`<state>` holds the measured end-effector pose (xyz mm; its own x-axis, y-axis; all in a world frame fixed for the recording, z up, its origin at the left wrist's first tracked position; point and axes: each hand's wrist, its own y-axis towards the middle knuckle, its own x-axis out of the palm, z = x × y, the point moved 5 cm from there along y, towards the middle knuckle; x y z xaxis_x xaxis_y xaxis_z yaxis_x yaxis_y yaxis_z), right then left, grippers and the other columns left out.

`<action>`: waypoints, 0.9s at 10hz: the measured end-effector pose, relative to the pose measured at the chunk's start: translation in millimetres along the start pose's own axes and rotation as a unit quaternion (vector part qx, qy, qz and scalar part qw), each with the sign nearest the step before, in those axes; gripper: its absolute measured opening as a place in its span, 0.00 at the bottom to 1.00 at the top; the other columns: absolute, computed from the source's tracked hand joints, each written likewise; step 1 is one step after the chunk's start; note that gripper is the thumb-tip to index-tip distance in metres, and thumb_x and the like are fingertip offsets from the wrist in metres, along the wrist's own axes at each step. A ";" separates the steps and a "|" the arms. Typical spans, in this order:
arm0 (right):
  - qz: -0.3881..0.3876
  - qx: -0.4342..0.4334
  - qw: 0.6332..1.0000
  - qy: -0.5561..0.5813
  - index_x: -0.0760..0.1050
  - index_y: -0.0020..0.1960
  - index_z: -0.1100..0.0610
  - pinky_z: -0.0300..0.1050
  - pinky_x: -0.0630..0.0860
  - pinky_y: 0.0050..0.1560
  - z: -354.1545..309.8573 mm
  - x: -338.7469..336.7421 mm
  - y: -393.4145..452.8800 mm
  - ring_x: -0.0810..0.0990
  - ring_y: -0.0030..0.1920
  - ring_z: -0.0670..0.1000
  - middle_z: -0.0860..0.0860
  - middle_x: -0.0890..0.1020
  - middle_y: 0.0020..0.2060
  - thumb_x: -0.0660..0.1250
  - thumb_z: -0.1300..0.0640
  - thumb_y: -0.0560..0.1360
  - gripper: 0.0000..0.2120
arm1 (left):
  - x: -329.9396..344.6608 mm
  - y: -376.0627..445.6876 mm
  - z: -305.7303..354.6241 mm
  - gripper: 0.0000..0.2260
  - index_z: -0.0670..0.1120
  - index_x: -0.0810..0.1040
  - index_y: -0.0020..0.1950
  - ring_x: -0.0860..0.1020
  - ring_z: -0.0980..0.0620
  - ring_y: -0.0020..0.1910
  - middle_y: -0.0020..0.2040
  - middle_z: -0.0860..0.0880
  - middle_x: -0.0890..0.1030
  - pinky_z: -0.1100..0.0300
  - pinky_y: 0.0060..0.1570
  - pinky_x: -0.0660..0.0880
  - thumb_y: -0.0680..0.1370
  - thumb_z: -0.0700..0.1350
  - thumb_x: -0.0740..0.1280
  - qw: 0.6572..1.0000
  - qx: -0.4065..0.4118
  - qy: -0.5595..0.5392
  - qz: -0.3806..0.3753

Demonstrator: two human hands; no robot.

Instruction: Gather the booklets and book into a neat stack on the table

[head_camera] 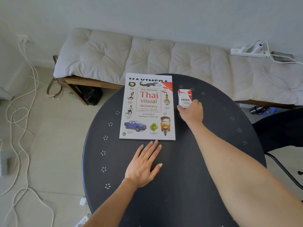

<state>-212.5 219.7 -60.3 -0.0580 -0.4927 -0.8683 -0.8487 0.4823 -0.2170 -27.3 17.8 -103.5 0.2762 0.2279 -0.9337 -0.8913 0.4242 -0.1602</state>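
A white book titled "Thai visual dictionary" (147,107) lies face up on the round dark table (180,169), toward its far side. A booklet's edge with black letters (147,77) peeks out from under the book's far end. My left hand (144,164) rests flat on the table with fingers spread, its fingertips just short of the book's near edge. To the right of the book, my right hand (191,110) grips a small red and white box marked VESS (184,97), which stands upright on the table.
A bench with a pale cushion (147,56) runs behind the table. A power strip (250,51) and cables lie on its right end. White cords (21,112) trail over the tiled floor at left. A dark chair (282,128) stands at right.
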 end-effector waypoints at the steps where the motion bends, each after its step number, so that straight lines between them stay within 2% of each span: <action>1: 0.003 -0.007 1.000 0.000 0.69 0.64 0.63 0.54 0.77 0.55 -9.5 1.4 10.0 0.76 0.60 0.59 0.60 0.75 0.59 0.73 0.46 0.69 0.31 | 0.2 -0.1 0.0 0.28 0.50 0.60 0.77 0.61 0.53 0.76 0.77 0.51 0.60 0.52 0.72 0.52 0.79 0.59 0.54 1.000 -0.002 -0.011 -0.001; 6: 0.005 -0.007 1.000 0.008 0.67 0.66 0.63 0.52 0.75 0.58 -27.9 4.1 24.8 0.74 0.63 0.58 0.59 0.74 0.62 0.73 0.46 0.70 0.32 | -1.1 0.6 0.3 0.28 0.50 0.61 0.76 0.61 0.53 0.76 0.77 0.51 0.61 0.52 0.72 0.52 0.79 0.59 0.55 1.000 -0.002 -0.007 -0.009; 9: 0.005 -0.002 0.999 0.040 0.67 0.66 0.62 0.54 0.76 0.58 -23.2 -3.2 20.0 0.74 0.63 0.58 0.59 0.74 0.62 0.73 0.43 0.69 0.34 | -3.2 0.2 1.0 0.28 0.50 0.60 0.77 0.61 0.53 0.76 0.78 0.51 0.60 0.51 0.72 0.52 0.79 0.60 0.54 1.000 -0.004 -0.004 0.004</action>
